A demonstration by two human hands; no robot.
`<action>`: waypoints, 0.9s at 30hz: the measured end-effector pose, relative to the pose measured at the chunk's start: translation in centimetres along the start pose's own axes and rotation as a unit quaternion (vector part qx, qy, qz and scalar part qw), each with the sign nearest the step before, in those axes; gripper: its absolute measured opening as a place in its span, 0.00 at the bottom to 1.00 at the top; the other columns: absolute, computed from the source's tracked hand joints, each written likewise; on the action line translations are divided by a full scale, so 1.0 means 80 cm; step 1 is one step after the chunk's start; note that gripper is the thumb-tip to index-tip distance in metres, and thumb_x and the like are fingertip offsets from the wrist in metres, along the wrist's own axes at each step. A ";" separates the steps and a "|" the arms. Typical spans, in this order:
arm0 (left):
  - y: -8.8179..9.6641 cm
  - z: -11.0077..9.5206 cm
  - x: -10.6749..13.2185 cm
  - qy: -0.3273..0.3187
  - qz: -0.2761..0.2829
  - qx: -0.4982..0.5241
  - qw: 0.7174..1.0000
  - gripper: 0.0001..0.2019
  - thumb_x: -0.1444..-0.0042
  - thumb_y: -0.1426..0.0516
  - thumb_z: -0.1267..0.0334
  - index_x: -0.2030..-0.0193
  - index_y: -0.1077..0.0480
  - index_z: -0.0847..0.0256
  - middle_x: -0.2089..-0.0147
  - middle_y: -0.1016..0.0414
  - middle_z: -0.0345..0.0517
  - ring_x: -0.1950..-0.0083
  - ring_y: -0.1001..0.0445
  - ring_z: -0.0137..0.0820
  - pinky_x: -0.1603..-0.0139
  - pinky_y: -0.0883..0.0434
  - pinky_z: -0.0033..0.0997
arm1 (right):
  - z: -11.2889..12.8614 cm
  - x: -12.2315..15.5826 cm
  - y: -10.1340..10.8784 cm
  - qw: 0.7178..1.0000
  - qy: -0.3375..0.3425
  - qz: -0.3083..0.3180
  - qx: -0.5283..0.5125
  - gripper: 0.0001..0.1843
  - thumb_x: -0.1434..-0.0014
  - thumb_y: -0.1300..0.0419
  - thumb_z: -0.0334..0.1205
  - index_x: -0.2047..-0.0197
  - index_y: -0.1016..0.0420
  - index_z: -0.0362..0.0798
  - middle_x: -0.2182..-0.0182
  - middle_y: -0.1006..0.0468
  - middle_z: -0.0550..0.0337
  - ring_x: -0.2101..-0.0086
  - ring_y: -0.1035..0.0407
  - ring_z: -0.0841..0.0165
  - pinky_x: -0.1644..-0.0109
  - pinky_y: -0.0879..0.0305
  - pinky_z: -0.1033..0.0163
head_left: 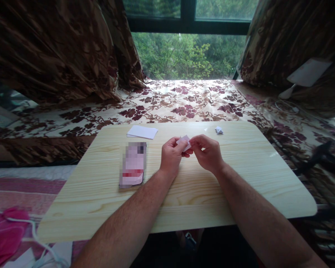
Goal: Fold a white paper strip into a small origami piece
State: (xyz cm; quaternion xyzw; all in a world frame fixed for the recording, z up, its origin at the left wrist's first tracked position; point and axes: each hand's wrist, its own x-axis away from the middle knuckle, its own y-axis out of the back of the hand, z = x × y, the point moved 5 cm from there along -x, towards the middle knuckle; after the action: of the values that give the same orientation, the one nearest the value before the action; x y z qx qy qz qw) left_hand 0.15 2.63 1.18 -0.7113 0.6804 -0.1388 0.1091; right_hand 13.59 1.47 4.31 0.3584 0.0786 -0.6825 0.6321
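Note:
Both my hands meet above the middle of a pale wooden table [240, 186]. My left hand [171, 156] and my right hand [208, 152] pinch a small folded piece of white paper [183, 141] between their fingertips. The paper is held a little above the tabletop. A stack of white paper sheets [142, 131] lies at the far left of the table. A small folded white paper figure [219, 130] sits at the far right side.
A phone [133, 164] lies flat on the table left of my hands. A flowered cloth [170, 102] covers the bed or bench behind, with curtains [53, 48] at both sides of a window. Pink fabric [5, 230] and a white cable lie at the lower left.

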 end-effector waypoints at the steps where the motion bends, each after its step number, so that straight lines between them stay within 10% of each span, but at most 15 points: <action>1: 0.000 0.000 0.000 0.000 -0.001 -0.003 1.000 0.13 0.53 0.34 0.56 0.68 0.27 0.63 0.75 0.24 0.43 0.77 0.25 0.30 0.77 0.31 0.26 | 0.000 0.000 0.000 1.000 -0.004 0.002 -0.006 0.05 0.37 0.41 0.37 0.64 0.24 0.49 0.71 0.20 0.61 0.73 0.26 0.72 0.71 0.29 0.67; 27: -0.003 -0.009 0.007 -0.066 0.005 -0.055 0.996 0.10 0.50 0.34 0.58 0.71 0.25 0.63 0.77 0.25 0.42 0.75 0.25 0.30 0.73 0.27 0.28 | -0.025 0.000 -0.007 0.986 -0.124 -0.013 -0.113 0.05 0.39 0.40 0.40 0.66 0.27 0.49 0.77 0.24 0.63 0.78 0.28 0.70 0.75 0.32 0.66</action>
State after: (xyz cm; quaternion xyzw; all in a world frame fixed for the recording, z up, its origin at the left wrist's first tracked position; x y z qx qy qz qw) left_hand 0.15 2.10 1.93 -0.7203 0.6819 -0.0538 0.1152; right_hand 13.86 2.69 2.65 0.1959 0.0809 -0.7169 0.6642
